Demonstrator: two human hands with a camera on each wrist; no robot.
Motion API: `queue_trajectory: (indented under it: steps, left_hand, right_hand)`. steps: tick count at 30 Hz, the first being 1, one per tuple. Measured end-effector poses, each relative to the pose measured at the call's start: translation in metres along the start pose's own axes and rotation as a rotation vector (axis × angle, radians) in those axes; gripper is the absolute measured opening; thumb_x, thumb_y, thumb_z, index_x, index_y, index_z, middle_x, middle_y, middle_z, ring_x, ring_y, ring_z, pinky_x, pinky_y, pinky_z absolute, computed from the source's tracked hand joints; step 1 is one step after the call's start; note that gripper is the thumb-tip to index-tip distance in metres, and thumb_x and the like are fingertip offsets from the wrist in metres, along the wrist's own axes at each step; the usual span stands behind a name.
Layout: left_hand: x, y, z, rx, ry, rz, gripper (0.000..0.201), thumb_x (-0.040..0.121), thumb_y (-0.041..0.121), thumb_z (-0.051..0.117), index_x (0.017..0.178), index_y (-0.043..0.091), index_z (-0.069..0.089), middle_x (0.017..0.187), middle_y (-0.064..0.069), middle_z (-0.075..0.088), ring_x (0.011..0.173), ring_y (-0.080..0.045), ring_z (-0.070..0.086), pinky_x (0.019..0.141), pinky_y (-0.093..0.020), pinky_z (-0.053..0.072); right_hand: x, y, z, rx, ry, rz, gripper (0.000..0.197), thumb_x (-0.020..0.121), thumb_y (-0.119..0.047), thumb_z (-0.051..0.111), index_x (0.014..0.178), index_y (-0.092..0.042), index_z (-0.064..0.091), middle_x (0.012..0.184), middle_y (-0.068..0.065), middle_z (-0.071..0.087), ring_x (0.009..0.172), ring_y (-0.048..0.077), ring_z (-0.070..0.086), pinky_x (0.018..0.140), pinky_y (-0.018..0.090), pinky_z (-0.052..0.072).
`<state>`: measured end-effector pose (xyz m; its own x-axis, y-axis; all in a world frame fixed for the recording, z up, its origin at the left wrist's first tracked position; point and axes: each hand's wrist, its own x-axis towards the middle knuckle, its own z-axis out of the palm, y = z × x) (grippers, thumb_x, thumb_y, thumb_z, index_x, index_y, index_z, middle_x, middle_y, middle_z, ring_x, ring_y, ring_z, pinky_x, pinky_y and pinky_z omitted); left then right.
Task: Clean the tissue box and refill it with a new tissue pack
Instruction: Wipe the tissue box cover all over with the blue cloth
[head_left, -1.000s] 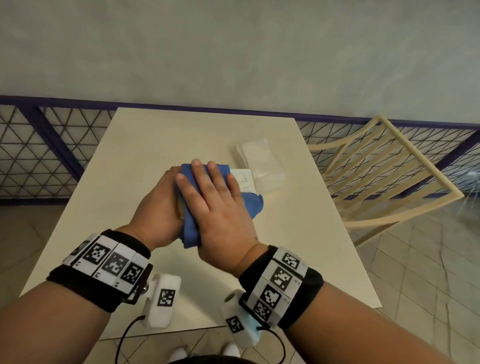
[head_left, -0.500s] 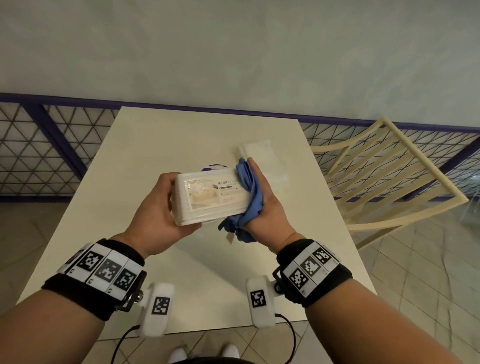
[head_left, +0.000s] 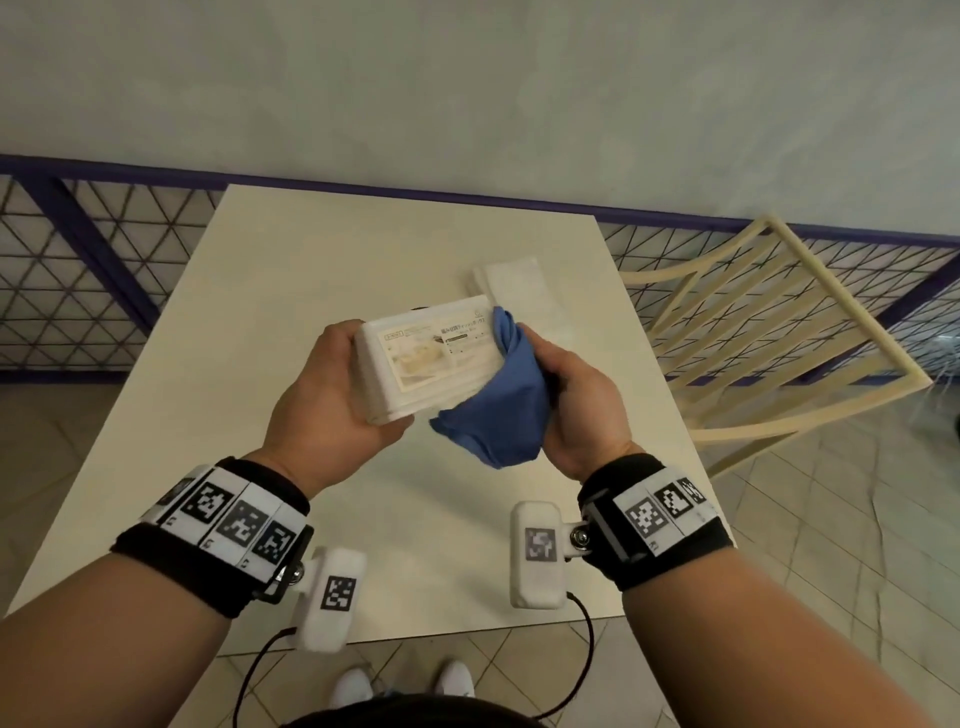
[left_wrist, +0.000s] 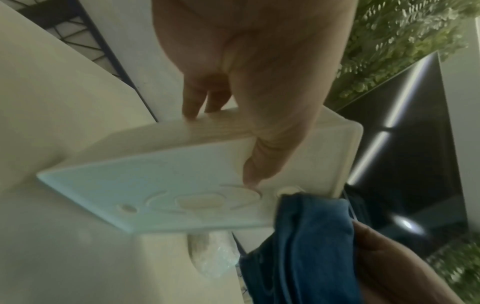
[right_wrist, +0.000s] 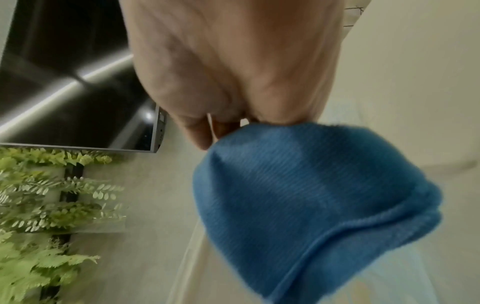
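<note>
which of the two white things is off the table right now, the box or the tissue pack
The tissue box: the left hand holds it in the air while the right hand presses the blue cloth against it. The tissue pack lies flat on the table.

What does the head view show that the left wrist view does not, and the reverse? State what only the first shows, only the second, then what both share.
Only the head view: the printed label on the tissue box, the chair, both wristbands.

Only the left wrist view: the box's opposite face with its oval opening, and wall greenery.

Both: the left hand gripping the tissue box, the right hand holding the blue cloth, the tissue pack, the table.
</note>
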<state>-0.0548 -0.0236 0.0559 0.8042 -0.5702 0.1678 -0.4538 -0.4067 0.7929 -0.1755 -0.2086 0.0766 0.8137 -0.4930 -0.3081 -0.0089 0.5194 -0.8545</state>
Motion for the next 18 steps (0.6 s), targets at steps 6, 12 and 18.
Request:
queue_trajectory:
  steps: [6,12,18]
  left_hand:
    - [0.002,-0.027,0.028,0.518,0.102,0.318,0.078,0.058,0.028,0.076,0.124,0.010,0.039,0.115,-0.017,0.049,0.119,-0.040,0.044,0.107,-0.060,0.026]
    - [-0.008,-0.052,0.066,0.720,0.090,0.445,0.065,0.061,0.012,0.062,0.123,0.019,0.043,0.106,-0.016,0.054,0.089,-0.034,0.054,0.082,-0.043,0.033]
    - [-0.013,-0.071,0.098,0.828,-0.030,0.453,0.053,0.072,0.012,0.037,0.123,0.022,0.049,0.110,-0.011,0.061,0.095,-0.034,0.059,0.084,-0.044,0.034]
  right_hand:
    - [-0.009,0.012,-0.033,-1.040,0.190,-0.262,0.044,0.082,-0.001,0.058,0.121,-0.020,0.063,0.125,-0.002,0.060,0.113,0.010,0.054,0.101,0.021,0.039]
    - [-0.019,0.028,-0.063,-1.271,0.222,-0.259,0.040,0.082,-0.002,0.063,0.118,-0.017,0.065,0.125,-0.003,0.054,0.106,0.004,0.049,0.091,0.006,0.030]
    - [-0.015,0.034,-0.081,-1.258,0.124,-0.116,0.041,0.078,0.001,0.062,0.115,-0.017,0.067,0.123,-0.001,0.058,0.113,0.013,0.054,0.094,0.009,0.033]
